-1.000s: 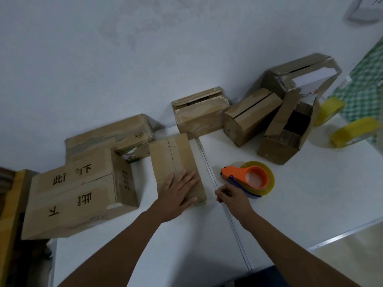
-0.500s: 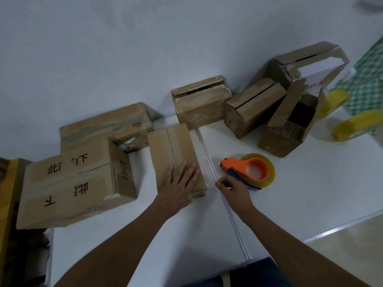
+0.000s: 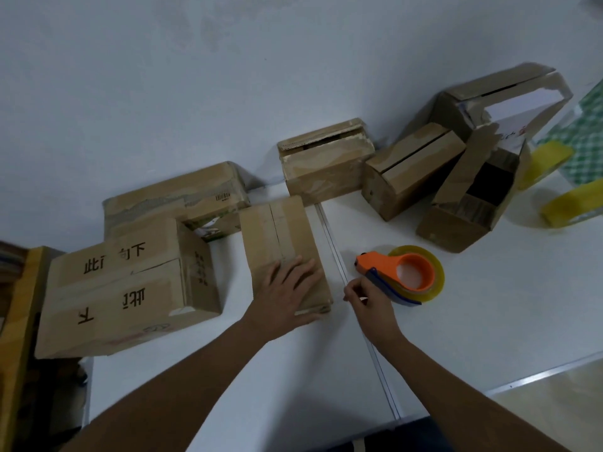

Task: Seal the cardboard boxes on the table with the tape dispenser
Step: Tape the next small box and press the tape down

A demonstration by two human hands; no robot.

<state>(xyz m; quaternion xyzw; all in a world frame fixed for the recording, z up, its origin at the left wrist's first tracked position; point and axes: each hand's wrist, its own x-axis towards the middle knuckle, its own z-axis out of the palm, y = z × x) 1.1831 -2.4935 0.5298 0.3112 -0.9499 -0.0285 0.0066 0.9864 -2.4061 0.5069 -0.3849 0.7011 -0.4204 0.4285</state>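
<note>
A small closed cardboard box [image 3: 277,236] with tape along its top seam lies in the middle of the white table [image 3: 293,370]. My left hand [image 3: 287,291] rests flat on the near end of this box, fingers straight. The orange and blue tape dispenser [image 3: 408,275], loaded with a clear yellowish roll, lies flat just right of the box. My right hand [image 3: 368,301] sits against the dispenser's blue handle with its fingers curled. Whether they grip the handle or pinch anything is hidden.
A large printed box [image 3: 124,288] and a flat box [image 3: 176,197] lie at the left. Against the wall are a box [image 3: 326,164] with a loose lid, a slit-top box [image 3: 411,171], an open box [image 3: 470,203] and a taller box [image 3: 502,102]. Two yellow tape rolls [image 3: 567,203] lie far right.
Both hands keep their places on the small box and beside the dispenser. Only the camera has shifted slightly.
</note>
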